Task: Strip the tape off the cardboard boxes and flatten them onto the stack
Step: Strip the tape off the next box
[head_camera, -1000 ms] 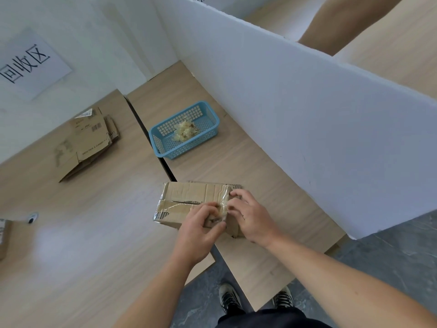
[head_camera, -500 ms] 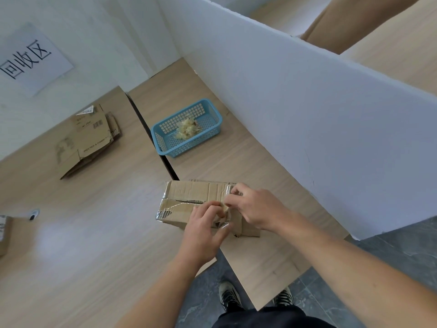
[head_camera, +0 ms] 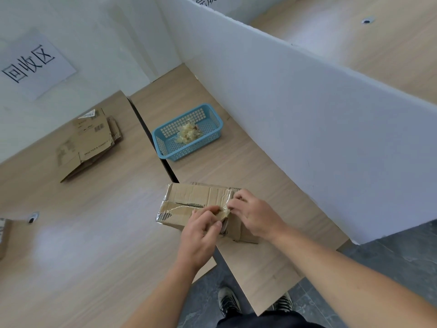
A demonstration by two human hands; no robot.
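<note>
pale wood surface (head_camera: 94, 245) bore the box (head_camera: 189, 194); our left grip (head_camera: 199, 235) and right grip (head_camera: 256, 215) both pinched its loosened tape (head_camera: 182, 208), likely to peel it cleanly.

Wearing dark shoes (head_camera: 228, 301) with pale laces at bottom centre, and a dark garment (head_camera: 260, 322) along the bottom edge. Leaving left hand (head_camera: 198, 235), right hand (head_camera: 256, 217) and both forearms bare in the frame's lower half.

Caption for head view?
Left hand and right hand pinch tape on a cardboard box; blue basket holds scraps, flattened stack beyond.
</note>
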